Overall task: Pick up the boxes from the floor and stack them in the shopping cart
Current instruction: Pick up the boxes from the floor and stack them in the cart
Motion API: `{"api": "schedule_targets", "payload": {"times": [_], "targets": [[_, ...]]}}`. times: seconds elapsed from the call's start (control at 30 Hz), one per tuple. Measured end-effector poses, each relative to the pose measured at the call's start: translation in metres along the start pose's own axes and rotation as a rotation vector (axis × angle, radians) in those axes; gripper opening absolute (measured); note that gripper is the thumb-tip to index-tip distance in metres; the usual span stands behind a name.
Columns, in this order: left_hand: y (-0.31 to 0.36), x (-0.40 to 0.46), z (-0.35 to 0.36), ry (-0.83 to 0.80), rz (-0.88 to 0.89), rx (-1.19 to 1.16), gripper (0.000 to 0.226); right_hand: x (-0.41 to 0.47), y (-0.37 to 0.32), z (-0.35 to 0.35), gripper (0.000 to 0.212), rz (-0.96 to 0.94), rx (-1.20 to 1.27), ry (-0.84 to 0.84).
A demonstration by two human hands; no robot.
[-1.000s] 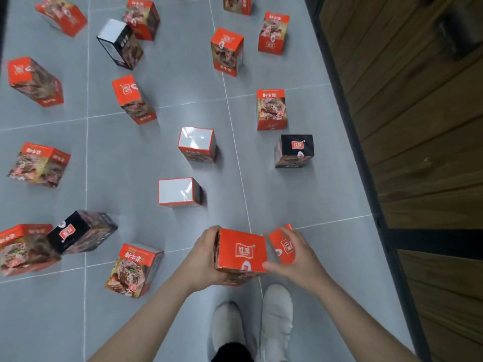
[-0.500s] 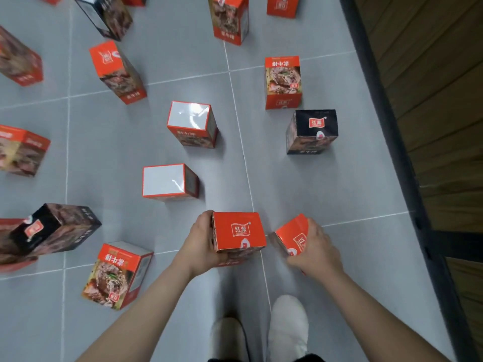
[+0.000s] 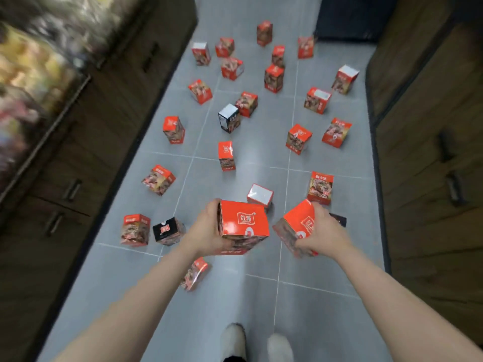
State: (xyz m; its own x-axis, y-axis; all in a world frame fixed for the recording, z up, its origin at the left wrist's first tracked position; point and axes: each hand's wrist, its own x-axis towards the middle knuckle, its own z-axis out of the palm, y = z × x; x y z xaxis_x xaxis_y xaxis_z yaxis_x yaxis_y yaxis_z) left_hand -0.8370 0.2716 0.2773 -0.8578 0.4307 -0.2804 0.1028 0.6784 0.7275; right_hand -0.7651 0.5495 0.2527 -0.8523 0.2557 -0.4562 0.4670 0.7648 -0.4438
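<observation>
left hand [image 3: 209, 232] fingers wrapped round upright box [image 3: 243, 226]; right hand [image 3: 322, 235] clutches tilted box [image 3: 296, 226]; cart unseen.

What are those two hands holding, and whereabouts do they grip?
Each holds one red box. The left hand grips the left side of its box; the right hand grips the right side of a tilted box.

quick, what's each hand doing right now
Left hand: holding a red box.
Right hand: holding a second red box.
</observation>
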Motion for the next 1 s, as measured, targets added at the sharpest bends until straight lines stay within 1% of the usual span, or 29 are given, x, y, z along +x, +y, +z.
{"api": "schedule_targets", "payload": {"times": [0.17,0.2,0.27,0.33,0.37,0.43,0.5,0.63,0.7,0.8,0.9,1.0], "targets": [[0.073,-0.041,-0.106,0.246,0.050,0.008,0.088,-0.025,-0.104,-0.102,0.106,-0.261,-0.048,0.016],[0.081,-0.052,-0.122,0.300,0.047,-0.001,0.089,-0.032,-0.122,-0.116,0.106,-0.301,-0.056,0.018],[0.095,-0.080,-0.151,0.393,0.023,-0.029,0.102,-0.049,-0.158,-0.137,0.105,-0.392,-0.077,0.020],[0.111,-0.118,-0.173,0.485,-0.009,-0.055,0.112,-0.071,-0.192,-0.151,0.099,-0.493,-0.107,0.014],[0.118,-0.139,-0.181,0.535,-0.029,-0.064,0.113,-0.084,-0.208,-0.157,0.096,-0.544,-0.128,0.004],[0.125,-0.181,-0.195,0.614,-0.073,-0.050,0.107,-0.111,-0.241,-0.162,0.087,-0.644,-0.149,-0.027],[0.127,-0.225,-0.205,0.683,-0.119,-0.058,0.103,-0.138,-0.270,-0.161,0.085,-0.743,-0.173,-0.053],[0.119,-0.317,-0.211,0.829,-0.232,-0.107,0.099,-0.190,-0.318,-0.143,0.096,-0.906,-0.204,-0.124],[0.115,-0.365,-0.207,0.933,-0.287,-0.130,0.097,-0.218,-0.335,-0.126,0.101,-0.963,-0.213,-0.180],[0.106,-0.439,-0.194,1.057,-0.380,-0.142,0.095,-0.261,-0.356,-0.097,0.099,-1.035,-0.249,-0.276],[0.095,-0.514,-0.170,1.159,-0.485,-0.163,0.097,-0.305,-0.373,-0.064,0.098,-1.155,-0.330,-0.376],[0.090,-0.587,-0.141,1.277,-0.596,-0.200,0.098,-0.356,-0.387,-0.028,0.099,-1.255,-0.388,-0.431]]}}
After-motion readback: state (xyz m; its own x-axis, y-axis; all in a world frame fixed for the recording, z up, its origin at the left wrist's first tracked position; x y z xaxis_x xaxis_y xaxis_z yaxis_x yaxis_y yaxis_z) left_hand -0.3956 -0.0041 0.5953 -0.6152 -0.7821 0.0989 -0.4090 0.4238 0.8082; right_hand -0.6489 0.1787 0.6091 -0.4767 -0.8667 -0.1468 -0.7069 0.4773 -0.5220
